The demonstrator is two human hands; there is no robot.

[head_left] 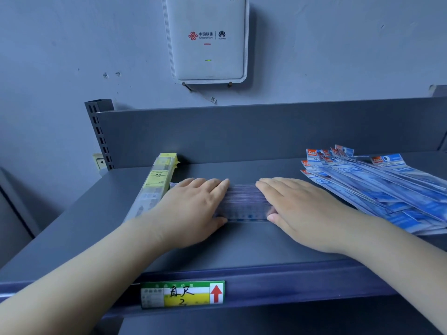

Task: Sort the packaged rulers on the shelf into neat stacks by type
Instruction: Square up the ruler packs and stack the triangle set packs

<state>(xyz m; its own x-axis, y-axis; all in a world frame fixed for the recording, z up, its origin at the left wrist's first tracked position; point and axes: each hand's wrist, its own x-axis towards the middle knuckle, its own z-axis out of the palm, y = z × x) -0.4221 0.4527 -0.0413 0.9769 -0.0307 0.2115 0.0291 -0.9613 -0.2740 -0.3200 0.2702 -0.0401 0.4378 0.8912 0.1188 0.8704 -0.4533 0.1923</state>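
Both hands lie flat on a stack of transparent rulers [244,201] in the middle of the grey shelf [242,247]. The left hand [193,206] covers the left end of the stack, and the right hand [302,209] covers the right end. The fingers of both hands are straight and close together, pressing down on the stack; they are not curled around it. The two thumbs touch the near edge of the stack, and the fingertips reach its far edge. Between the hands, the middle part of the stack is visible, with blue markings under clear plastic.

To the left of the left hand, just beside it, a long pack of rulers with a yellow label [154,187] lies on the shelf, pointing toward the back panel [266,134]. On the right side of the shelf, near the right hand but apart from it, there is a loose pile of blue packaged rulers [377,187], fanned out and not aligned, with red and white header cards toward the back.

On the front edge of the shelf there is a green and yellow price tag [182,294] with handwriting and a red arrow. On the wall above the shelf hangs a white router [208,37] with a small green light.
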